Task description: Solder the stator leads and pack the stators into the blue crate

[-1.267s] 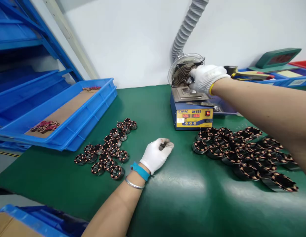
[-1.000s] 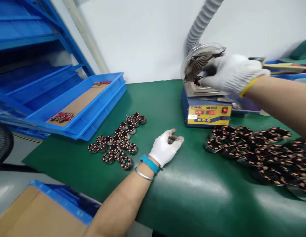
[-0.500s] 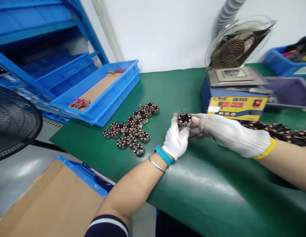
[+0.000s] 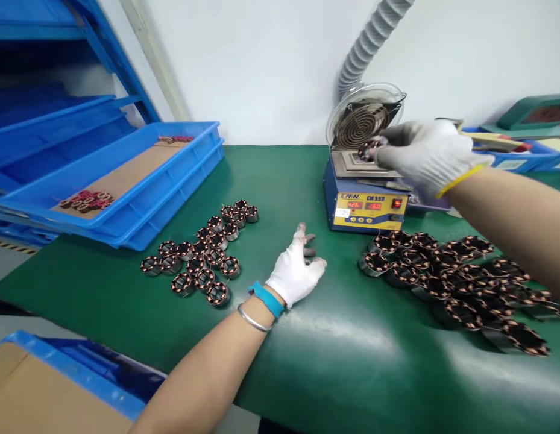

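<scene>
Right hand (image 4: 424, 154) — gloved fingers closed on a wound coil (image 4: 367, 149), held above the solder pot (image 4: 363, 193). Left hand (image 4: 295, 271) rests on the green surface (image 4: 307, 361), fingers loosely spread, holding nothing — finished coils (image 4: 202, 256) lie just beside it.

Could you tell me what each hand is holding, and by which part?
The right hand pinches a wound coil by its outer rim; the left hand holds nothing.

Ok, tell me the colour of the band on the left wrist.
Blue; the band sits just below the white glove of the left hand, clearest in the head view.
</scene>
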Motion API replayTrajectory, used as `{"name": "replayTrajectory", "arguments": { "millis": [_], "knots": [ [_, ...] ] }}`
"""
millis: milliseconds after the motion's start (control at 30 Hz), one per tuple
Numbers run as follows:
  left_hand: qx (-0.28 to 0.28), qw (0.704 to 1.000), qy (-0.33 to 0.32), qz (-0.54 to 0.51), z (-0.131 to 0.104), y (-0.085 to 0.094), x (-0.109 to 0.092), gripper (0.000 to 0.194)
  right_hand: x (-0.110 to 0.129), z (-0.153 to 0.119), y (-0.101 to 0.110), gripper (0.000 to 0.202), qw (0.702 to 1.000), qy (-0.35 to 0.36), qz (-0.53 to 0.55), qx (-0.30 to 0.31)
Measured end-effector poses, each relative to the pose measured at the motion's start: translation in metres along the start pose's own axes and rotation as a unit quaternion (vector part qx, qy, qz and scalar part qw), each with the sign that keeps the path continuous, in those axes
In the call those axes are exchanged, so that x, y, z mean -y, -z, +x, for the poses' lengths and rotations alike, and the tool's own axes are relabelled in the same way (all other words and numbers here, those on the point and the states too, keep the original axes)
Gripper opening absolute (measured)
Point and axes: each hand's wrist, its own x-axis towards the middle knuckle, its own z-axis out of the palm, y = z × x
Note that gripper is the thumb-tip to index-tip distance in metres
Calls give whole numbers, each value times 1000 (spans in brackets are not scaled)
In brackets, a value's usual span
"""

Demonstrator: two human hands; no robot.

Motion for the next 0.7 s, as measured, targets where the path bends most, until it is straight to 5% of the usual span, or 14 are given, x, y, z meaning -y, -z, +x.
{"name": "replayTrajectory", "arguments": {
  "millis": [100, 200, 700],
  "knots": [
    [-3, 1000, 7, -4, 0, 0, -1, 88, 0, 24, 4, 68, 998, -57, -16, -28],
    [-1, 1000, 15, -5, 0, 0, -1, 88, -1, 35, -3, 60, 1000, -16, -21, -12],
    [1, 1000, 13, 6, 1, 0, -1, 86, -10, 40, -23, 46, 998, -14, -68, 10]
  ]
}}
